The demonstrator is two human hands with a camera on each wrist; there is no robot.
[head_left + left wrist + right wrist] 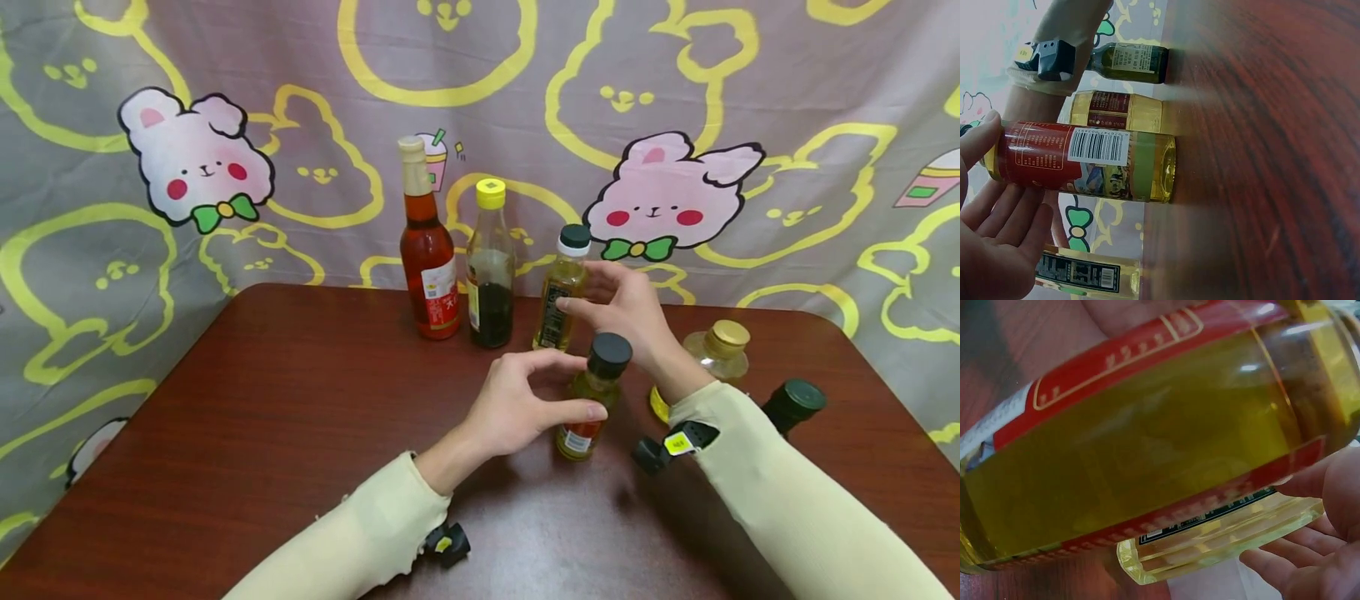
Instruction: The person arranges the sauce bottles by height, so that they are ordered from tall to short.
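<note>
In the head view my left hand (pixel 510 404) holds a small bottle of yellow-green oil (pixel 579 440) with a black cap and red label, thumb in front and fingers behind. The left wrist view shows the barcode on this oil bottle (pixel 1085 156); whether its base touches the table is unclear. Just behind it, my right hand (pixel 630 312) grips a clear bottle of pale oil (pixel 555 321) with a dark green cap and black label. That pale oil bottle (pixel 1229 540) is partly hidden by the nearer one in the right wrist view.
A tall bottle of red liquid (pixel 429 267) and a yellow-capped bottle of dark sauce (pixel 491 308) stand at the back. Under my right forearm are a gold-capped oil bottle (pixel 720 350) and a green-capped dark bottle (pixel 795 400). A patterned cloth (pixel 300 250) hangs behind the brown table (pixel 285 400).
</note>
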